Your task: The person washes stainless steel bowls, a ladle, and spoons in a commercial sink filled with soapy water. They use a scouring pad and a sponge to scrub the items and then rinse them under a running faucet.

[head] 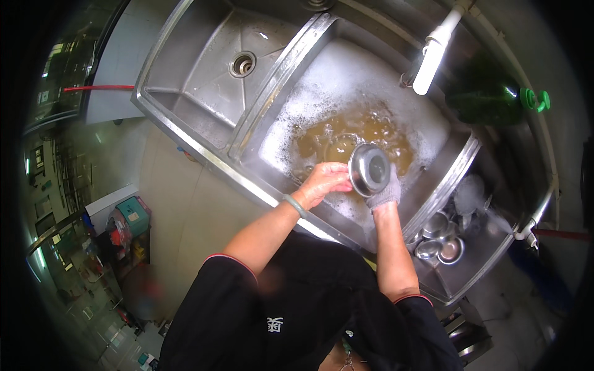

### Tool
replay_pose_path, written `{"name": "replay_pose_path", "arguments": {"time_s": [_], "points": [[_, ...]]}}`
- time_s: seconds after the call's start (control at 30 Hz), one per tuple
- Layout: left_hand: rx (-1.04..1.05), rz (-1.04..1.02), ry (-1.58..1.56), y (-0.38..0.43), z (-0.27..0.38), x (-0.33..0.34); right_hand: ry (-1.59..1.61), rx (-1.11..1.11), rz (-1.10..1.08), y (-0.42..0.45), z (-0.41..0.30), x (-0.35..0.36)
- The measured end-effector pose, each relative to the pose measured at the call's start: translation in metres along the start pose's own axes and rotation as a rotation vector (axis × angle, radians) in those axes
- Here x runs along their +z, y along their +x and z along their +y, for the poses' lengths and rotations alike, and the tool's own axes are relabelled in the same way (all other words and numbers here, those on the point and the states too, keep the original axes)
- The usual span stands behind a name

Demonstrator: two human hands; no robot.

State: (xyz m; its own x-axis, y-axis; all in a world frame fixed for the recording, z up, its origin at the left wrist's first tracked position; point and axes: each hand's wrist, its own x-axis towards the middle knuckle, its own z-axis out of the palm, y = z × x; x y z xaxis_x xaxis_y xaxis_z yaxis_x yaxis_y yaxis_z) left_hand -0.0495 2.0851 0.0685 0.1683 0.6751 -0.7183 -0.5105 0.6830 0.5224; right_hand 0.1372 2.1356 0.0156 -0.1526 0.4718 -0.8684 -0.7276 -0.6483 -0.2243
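A small stainless steel bowl [370, 169] is tilted above the foamy, brownish water [352, 69] of the middle sink basin, its base towards the camera. My left hand [325, 182], bare and with a bangle at the wrist, has its fingers at the bowl's left rim. On the bowl's right side is my right hand [389, 188] in a pale knitted glove, holding it; most of those fingers are hidden behind the bowl. Several metal bowls [435, 248] lie in the right basin, where water runs from a pipe.
The left basin [209, 69] has a round drain [242, 64]. A white tap or pipe end [429, 65] reaches over the middle basin from the back. A green bottle with a pump [492, 102] stands behind the right side. Metal dividers [278, 83] separate the basins.
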Motion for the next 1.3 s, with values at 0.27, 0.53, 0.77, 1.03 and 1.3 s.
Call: {"name": "replay_pose_path", "arguments": {"time_s": [0.27, 0.53, 0.77, 1.03, 1.3], "points": [[0.504, 0.427, 0.739, -0.005, 0.022, -0.025, -1.567, -0.871, 0.177, 0.018, -0.032, 0.001], [0.341, 0.215, -0.243, 0.035, 0.043, -0.014, -0.235, -0.151, 0.053, 0.035, -0.066, 0.022], [0.097, 0.171, -0.608, 0.07, 0.015, 0.044, -1.408, -1.214, -0.465, -0.046, -0.007, 0.094], [0.137, -0.067, -0.422, 0.033, 0.021, 0.053, -1.658, -1.041, -0.297, -0.003, -0.065, 0.1], [0.523, 0.326, 1.297, 0.04, 0.058, -0.019, -0.331, -0.811, 0.277, -0.089, -0.128, 0.008]]}}
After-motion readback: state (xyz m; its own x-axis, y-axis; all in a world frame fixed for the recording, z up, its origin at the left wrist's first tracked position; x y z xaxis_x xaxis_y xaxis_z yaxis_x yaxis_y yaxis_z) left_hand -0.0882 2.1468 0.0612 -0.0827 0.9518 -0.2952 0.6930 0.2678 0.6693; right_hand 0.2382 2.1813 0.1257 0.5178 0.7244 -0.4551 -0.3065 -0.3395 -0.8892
